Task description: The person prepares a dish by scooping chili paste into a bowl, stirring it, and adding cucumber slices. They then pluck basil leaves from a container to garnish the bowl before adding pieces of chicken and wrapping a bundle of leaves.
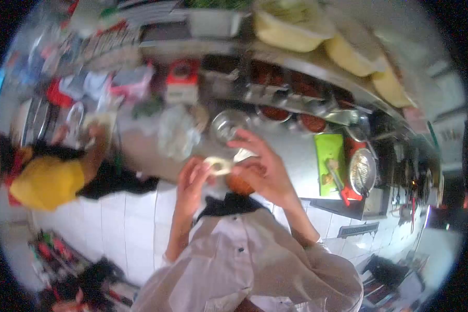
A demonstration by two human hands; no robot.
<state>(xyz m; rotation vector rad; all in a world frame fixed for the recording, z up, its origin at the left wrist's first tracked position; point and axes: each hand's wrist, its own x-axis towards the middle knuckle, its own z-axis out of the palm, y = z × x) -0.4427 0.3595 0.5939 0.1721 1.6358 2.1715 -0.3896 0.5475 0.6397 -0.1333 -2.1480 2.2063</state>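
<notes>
your left hand (192,182) and right hand (262,169) meet over the near edge of the counter (296,153), just above your shirt front. between them you hold a pale piece (219,165), small and flat.

orientation:
- the long axis of the pale piece runs roughly left to right across the view, from one hand to the other.
- its broad face is turned up toward the camera, tilted slightly.

grip:
- left hand: fingers curled closed on the left end of the pale piece.
- right hand: thumb and fingertips pinched on the right end, remaining fingers fanned out above it.

hidden or unclear:
- motion blur softens the whole view; you cannot tell what the pale piece is made of, and its edges run into your fingers.
- an orange-red round object (240,184) sits just below the right palm, which covers its upper part.
- a clear jar (228,125) stands beyond your hands; its contents are unreadable.
- a green board (330,161) lies well to the right.
- a co-worker's yellow sleeve (47,182) shows at the left; that person's hand is smeared.
</notes>
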